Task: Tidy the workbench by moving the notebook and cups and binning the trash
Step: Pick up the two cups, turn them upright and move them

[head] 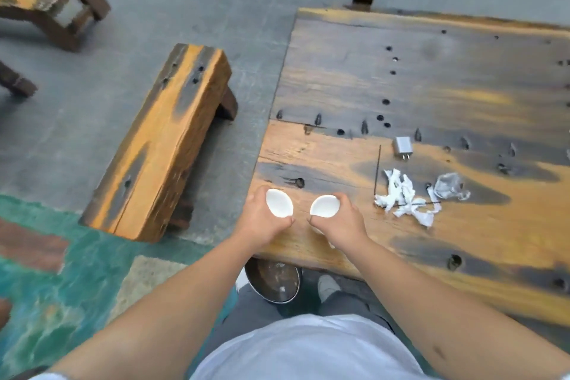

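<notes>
Near the middle of the frame, the left hand (262, 219) holds a small white cup (279, 203), its fingers wrapped around the cup's side with the thumb closed in below the rim. Just beside it, the right hand (342, 219) grips a second white cup (324, 206) the same way, fingers curled around the far side. Both cups tilt so their pale insides face up, and they sit close together but apart, above the near left corner of the wooden tabletop (431, 77). Whether the cups touch the wood cannot be told.

To the right of the hands, on the tabletop, lies a crumpled white tissue (404, 197), twisted into strips. Just right of it sits a scrap of clear plastic wrap (448, 187). Above the tissue, a small white charger plug (402, 147) rests with its prongs pointing toward the lower edge of the frame. A thin dark line (377, 168) runs down the wood beside the tissue.

Below the tabletop's near edge, between the forearms, a round metal bin (274, 282) stands on the floor, next to a grey shoe (328, 287). At centre left, a low wooden bench (160, 145) stands on the grey floor, well apart from the hands. No notebook shows in view.
</notes>
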